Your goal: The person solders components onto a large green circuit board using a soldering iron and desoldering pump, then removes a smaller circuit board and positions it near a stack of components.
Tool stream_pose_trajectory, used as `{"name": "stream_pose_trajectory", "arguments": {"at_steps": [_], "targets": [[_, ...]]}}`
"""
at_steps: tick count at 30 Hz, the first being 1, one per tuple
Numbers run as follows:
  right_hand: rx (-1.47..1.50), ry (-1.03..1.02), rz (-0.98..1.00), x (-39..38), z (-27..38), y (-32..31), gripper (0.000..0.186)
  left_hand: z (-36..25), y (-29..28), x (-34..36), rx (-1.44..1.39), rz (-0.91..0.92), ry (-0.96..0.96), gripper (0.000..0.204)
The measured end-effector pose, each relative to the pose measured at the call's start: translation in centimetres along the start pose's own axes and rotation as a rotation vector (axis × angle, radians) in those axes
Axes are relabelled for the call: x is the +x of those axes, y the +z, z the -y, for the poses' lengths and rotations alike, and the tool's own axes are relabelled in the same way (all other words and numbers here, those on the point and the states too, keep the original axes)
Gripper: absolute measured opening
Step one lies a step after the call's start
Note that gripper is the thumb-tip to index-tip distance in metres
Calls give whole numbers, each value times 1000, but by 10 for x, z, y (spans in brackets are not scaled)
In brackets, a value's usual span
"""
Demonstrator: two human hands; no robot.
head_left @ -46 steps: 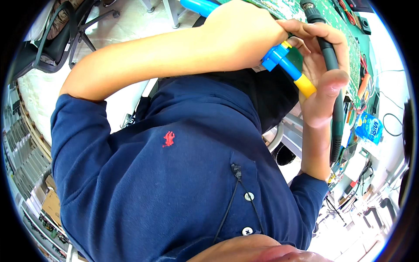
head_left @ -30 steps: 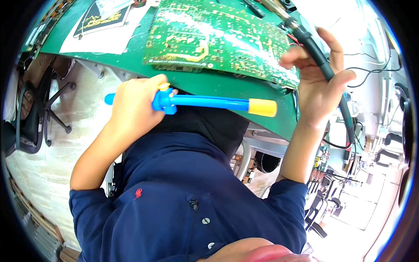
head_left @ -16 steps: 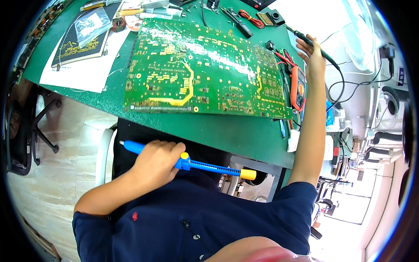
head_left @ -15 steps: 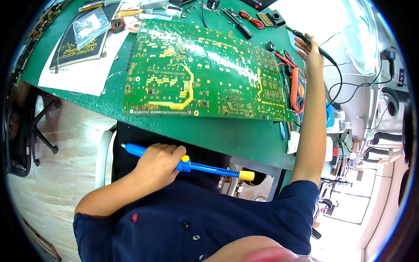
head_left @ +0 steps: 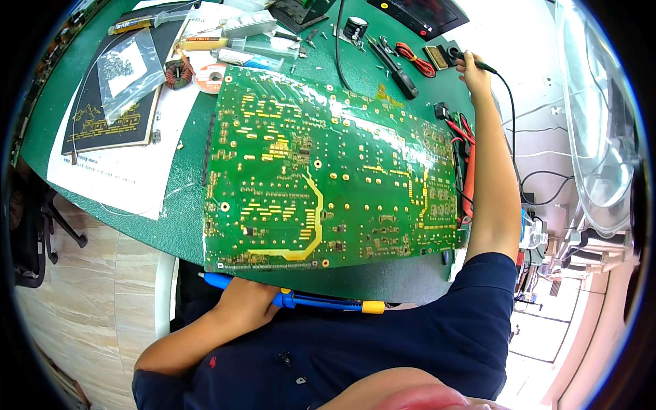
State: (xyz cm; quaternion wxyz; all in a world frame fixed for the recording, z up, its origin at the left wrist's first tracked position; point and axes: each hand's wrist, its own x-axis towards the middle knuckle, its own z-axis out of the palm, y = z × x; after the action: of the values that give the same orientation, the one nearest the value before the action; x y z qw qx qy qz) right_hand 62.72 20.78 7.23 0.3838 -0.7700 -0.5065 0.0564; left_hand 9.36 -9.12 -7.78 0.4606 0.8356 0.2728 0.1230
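Note:
My left hand (head_left: 247, 301) is closed around a blue desoldering pump (head_left: 328, 303) with a yellow end, held level in front of my body, just below the near edge of a large green circuit board (head_left: 362, 184). The board lies on the table with rows of gold pads and solder joints facing up. Far to the right, my outstretched right hand (head_left: 473, 74) grips a soldering iron (head_left: 486, 67), its black cord trailing down. The iron's front end is at the soldering iron stand (head_left: 454, 52); its tip is hidden there.
Left of the board lie a plastic bag (head_left: 126, 72) on a dark notebook, a copper-wound coil (head_left: 178, 74), a solder spool (head_left: 209, 78) and syringes (head_left: 205, 43). Behind it are a black pen-shaped tool (head_left: 395, 68) and coiled red leads (head_left: 415, 60). A red multimeter (head_left: 469, 178) is partly behind my right arm.
My right hand has brought the soldering iron up against its stand. The view has tilted up, so the board sits lower. My left hand keeps its hold on the desoldering pump.

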Motion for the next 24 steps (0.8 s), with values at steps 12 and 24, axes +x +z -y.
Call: {"name": "stream_pose_trajectory", "arguments": {"at_steps": [12, 24], "targets": [[-765, -163, -87, 43, 8, 21, 34, 1, -9, -3, 7, 67, -53, 50], [-400, -283, 169, 49, -33, -42, 27, 1, -9, -1, -1, 34, -5, 58]]}}
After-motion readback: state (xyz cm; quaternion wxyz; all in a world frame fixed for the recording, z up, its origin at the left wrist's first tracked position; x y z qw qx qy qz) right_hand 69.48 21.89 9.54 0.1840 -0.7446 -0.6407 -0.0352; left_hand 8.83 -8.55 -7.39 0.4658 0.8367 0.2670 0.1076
